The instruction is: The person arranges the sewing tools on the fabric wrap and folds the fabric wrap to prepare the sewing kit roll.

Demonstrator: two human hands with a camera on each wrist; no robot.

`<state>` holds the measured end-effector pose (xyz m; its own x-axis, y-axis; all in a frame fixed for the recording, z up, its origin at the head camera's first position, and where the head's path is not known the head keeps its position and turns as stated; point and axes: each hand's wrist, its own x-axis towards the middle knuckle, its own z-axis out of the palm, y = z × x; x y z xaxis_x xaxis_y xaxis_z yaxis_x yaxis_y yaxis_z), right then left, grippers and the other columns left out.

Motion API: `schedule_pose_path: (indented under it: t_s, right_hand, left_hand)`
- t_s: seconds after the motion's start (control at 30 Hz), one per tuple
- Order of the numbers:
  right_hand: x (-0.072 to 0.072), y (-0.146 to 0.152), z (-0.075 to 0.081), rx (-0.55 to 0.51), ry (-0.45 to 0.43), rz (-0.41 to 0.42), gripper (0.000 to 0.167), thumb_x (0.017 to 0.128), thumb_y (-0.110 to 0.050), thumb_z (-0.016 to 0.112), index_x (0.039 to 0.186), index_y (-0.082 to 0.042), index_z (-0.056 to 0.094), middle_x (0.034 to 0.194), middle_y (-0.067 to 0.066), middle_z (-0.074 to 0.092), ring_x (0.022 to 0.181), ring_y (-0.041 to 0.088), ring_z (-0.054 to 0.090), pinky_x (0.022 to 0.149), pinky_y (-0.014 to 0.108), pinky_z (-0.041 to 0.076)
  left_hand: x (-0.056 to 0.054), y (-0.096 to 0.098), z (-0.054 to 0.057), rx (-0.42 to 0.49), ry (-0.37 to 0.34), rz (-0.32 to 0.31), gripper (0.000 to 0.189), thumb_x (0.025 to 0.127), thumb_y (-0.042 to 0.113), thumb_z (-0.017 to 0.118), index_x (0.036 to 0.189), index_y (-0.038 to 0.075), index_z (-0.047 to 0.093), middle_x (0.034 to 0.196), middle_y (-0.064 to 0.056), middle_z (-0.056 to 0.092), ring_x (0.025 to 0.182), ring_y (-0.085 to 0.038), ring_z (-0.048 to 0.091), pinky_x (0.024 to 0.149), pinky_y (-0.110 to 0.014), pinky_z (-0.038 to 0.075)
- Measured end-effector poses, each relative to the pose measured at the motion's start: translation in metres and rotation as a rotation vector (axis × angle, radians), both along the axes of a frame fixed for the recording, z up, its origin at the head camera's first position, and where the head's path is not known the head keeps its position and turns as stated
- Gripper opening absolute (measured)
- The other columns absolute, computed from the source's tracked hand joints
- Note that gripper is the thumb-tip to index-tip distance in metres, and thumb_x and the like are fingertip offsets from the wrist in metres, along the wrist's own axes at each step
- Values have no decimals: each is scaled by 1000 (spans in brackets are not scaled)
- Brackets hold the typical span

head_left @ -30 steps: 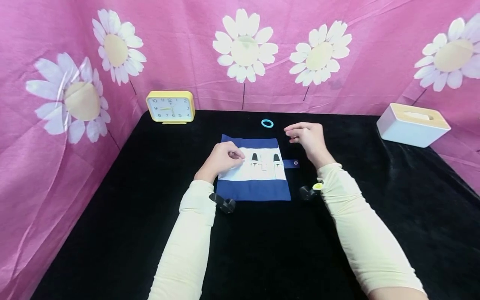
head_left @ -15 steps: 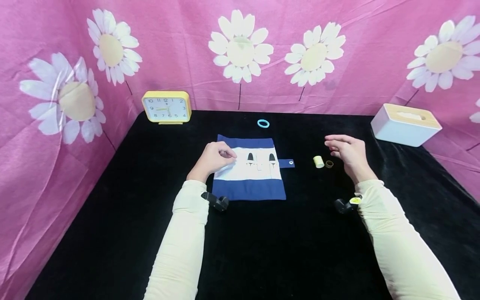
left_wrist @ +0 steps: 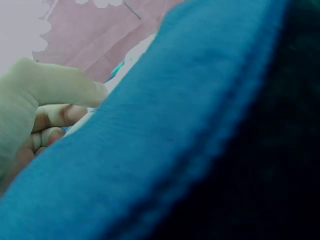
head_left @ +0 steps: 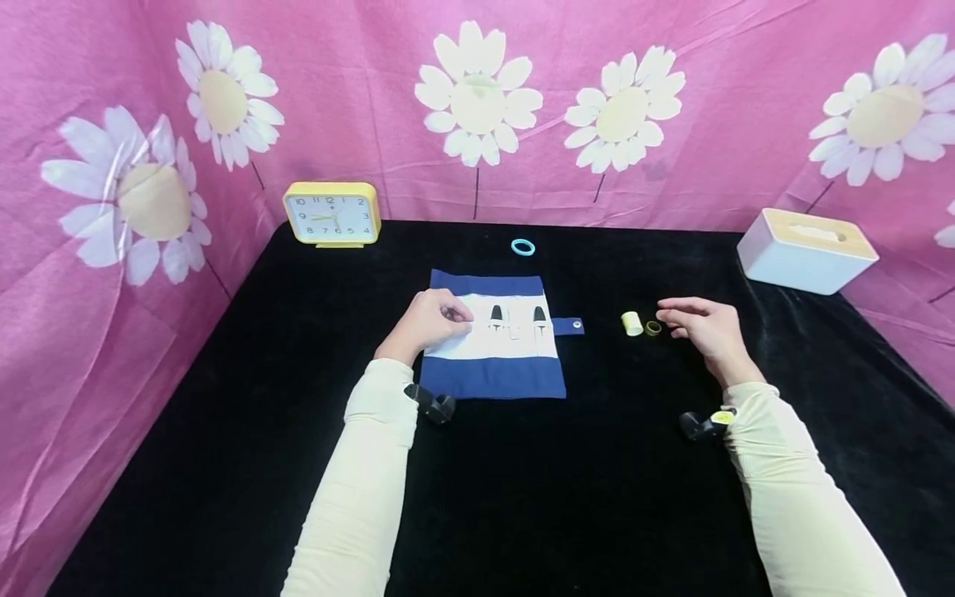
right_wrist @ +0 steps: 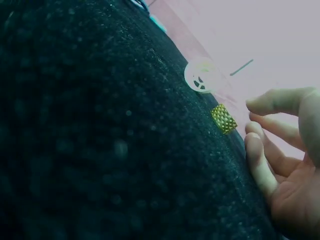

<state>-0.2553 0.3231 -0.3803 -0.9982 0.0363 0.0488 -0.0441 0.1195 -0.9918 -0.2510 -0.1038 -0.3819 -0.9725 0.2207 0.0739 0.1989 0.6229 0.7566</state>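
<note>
The thimble looks light, stiff, best pinched by its dimpled sides, right hand near, fingers apart; whether left hand pinches, I can't tell.

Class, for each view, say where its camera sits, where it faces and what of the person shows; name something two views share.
Head: worn there, facing forward and down at the cloth case; shows left hand, right hand, sleeves.
Left wrist: worn there, facing across the cloth case; left hand.
Right wrist: worn there, facing spool and gold ring; right hand.
Shared by head and right wrist: spool.
</note>
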Motion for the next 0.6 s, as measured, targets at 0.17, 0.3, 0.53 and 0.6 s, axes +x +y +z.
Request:
schedule_pose_path:
  t_s: [0.17, 0.3, 0.53, 0.6]
  right_hand:
    - [0, 4, -4, 175, 29, 25, 11, 89, -6, 74, 97, -10, 80, 79, -21, 75, 66, -3, 67, 61, 13, 53]
    - [1, 9, -7, 275, 53, 43, 20, 89, -9, 75, 107, 0, 77, 82, -25, 74, 70, -6, 67, 64, 13, 52]
    - [1, 10, -5, 451, 44, 55, 41, 84, -25, 83, 113, 2, 74, 81, -29, 71, 75, -6, 64, 70, 12, 49]
    - [-1, 11, -6, 445, 36, 72, 40, 82, -23, 84, 113, 0, 74, 82, -28, 72, 78, -8, 64, 71, 10, 48]
  left_hand:
    - [0, 5, 0, -68, 34, -15, 10, 81, 12, 77, 91, 9, 79, 80, -3, 53, 86, -21, 49, 76, -30, 39]
    - [-1, 7, 1, -81, 1, -49, 12, 82, 15, 78, 93, 10, 78, 83, -3, 53, 89, -21, 49, 78, -31, 39]
    - [0, -1, 6, -95, -51, -99, 15, 88, 16, 76, 101, 10, 79, 89, -4, 55, 88, -20, 49, 77, -30, 39]
    - [2, -3, 6, -96, -42, -103, 15, 88, 16, 76, 101, 9, 79, 88, -4, 55, 86, -20, 50, 76, -29, 39]
